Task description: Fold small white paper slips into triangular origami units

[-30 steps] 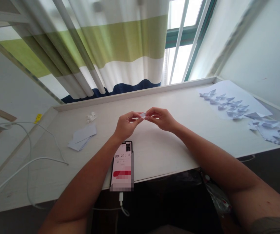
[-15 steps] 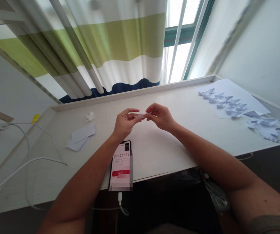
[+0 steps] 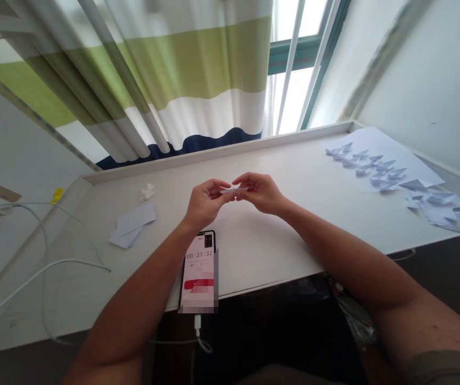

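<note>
A small folded white paper boat (image 3: 234,189) is held in the air above the table, its pointed ends to the left and right. My left hand (image 3: 207,200) pinches its left side between thumb and fingers. On the right side, my right hand (image 3: 262,193) grips it the same way, fingertips close to those of the left. Part of the paper is hidden by the fingers. Several similar folded paper boats (image 3: 377,167) stand in rows on a white sheet (image 3: 377,139) at the far right.
More folded pieces (image 3: 442,198) lie on stacked paper (image 3: 448,220) at the right edge. Left are flat paper slips (image 3: 135,222) and crumpled paper (image 3: 147,192). A phone (image 3: 198,270) with a timer lies at the white table's (image 3: 262,256) front edge. White cables (image 3: 73,262) loop at left.
My right fingers have come down and round onto the paper, and my left fingers have closed in on it. The boat now shows wider and flatter between the hands.
</note>
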`<action>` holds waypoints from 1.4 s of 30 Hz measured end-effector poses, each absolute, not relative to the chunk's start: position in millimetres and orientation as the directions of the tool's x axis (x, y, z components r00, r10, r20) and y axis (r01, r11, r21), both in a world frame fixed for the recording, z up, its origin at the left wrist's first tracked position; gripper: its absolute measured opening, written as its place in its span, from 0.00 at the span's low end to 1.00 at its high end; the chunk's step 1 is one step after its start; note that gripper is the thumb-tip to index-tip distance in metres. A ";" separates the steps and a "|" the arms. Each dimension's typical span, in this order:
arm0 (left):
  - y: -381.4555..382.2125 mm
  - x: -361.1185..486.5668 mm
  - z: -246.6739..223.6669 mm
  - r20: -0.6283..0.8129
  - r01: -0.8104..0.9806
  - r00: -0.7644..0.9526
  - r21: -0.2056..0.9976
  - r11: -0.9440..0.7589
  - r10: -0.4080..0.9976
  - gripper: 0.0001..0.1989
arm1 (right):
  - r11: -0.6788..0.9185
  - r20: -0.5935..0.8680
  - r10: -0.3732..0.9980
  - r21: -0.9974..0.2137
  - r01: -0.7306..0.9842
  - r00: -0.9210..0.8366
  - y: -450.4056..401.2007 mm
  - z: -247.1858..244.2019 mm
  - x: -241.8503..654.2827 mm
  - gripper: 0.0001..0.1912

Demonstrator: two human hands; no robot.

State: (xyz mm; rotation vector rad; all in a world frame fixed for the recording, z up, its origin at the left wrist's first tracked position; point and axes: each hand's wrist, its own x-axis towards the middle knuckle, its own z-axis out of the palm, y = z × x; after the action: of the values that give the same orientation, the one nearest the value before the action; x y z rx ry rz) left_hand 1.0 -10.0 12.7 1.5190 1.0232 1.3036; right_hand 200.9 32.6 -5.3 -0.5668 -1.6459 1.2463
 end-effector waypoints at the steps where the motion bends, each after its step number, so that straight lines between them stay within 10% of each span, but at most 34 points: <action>1: -9.7 1.5 12.2 0.284 0.057 0.109 0.955 -0.291 0.953 0.21 | 0.373 0.408 0.807 -0.913 -0.168 -0.427 33.7 -5.8 200.6 0.26; 10: -6.1 0.3 12.8 0.350 0.172 0.017 0.922 -0.347 0.937 0.16 | 0.112 0.160 0.907 -0.983 -0.142 -0.389 38.3 -8.4 200.3 0.34; 31: -21.2 100.6 70.9 0.132 0.124 0.359 0.975 -0.187 0.924 0.23 | 0.215 0.275 0.925 -0.948 -0.235 -0.262 -15.4 35.6 310.6 0.30; 42: -19.2 214.4 70.7 0.155 0.157 0.487 0.953 -0.260 0.860 0.14 | 0.092 0.113 0.989 -0.976 -0.200 -0.092 -51.4 41.4 413.1 0.10</action>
State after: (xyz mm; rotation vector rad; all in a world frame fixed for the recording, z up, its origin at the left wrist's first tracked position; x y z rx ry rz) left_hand 214.4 -19.2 70.7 1.7201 0.8704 0.8684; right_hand 413.1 -51.4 41.4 -0.9384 -1.1835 1.2931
